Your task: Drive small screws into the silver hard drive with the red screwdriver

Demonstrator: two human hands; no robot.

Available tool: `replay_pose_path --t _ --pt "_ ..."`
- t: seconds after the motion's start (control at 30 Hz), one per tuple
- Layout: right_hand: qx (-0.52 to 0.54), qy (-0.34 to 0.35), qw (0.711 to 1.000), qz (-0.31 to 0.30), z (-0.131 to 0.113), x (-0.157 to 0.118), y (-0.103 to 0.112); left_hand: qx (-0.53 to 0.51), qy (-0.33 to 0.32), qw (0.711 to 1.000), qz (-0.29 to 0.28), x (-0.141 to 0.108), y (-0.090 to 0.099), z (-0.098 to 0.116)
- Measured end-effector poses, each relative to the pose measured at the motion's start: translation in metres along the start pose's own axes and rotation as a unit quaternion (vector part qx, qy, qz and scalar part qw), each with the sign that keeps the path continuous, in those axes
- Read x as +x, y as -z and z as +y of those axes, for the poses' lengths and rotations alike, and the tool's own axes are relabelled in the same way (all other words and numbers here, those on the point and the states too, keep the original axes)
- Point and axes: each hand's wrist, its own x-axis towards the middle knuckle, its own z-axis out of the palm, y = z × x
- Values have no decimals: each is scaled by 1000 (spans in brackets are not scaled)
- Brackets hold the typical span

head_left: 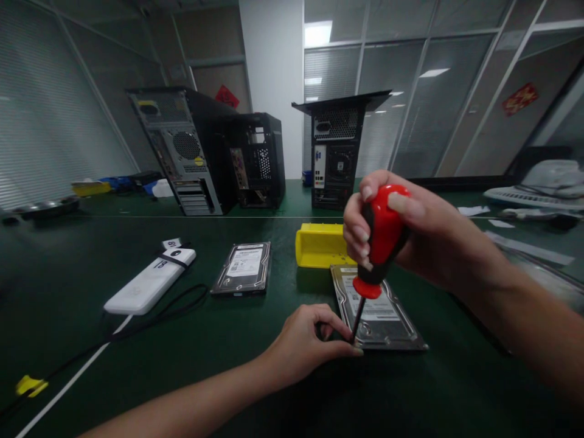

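My right hand (387,225) is wrapped round the red and black handle of a stubby screwdriver (385,228). The shaft points down and slightly left, its tip at the near left corner of a hard drive (387,331). That drive lies flat, label up, partly covered by the handle. At the same corner, thumb and forefinger of my left hand (310,340) pinch together around the tip. Whatever sits between those fingertips is too small to make out. Further left, a second hard drive (244,267) lies flat and untouched.
Behind the nearer drive sits a yellow plastic bin (319,246). A white power bank (150,283) with a black band and cables (75,377) occupies the left. Computer cases (196,152) stand at the back, another case (335,152) right of them. A keyboard (538,198) lies far right.
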Motion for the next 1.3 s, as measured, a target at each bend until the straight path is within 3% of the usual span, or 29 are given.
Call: replay_pose_path --t 0.17,0.27,0.8,1.3 --pt "-21 61 997 49 12 4 -5 17 12 1000 7 -2 0 3" --pt "-15 55 997 56 12 6 -7 4 13 1000 5 -1 -1 4" --pt "-42 50 998 4 6 1 -1 -9 7 1000 9 -1 -1 2" --pt "-57 52 997 -5 2 -2 -6 -21 13 1000 7 -2 -1 4"
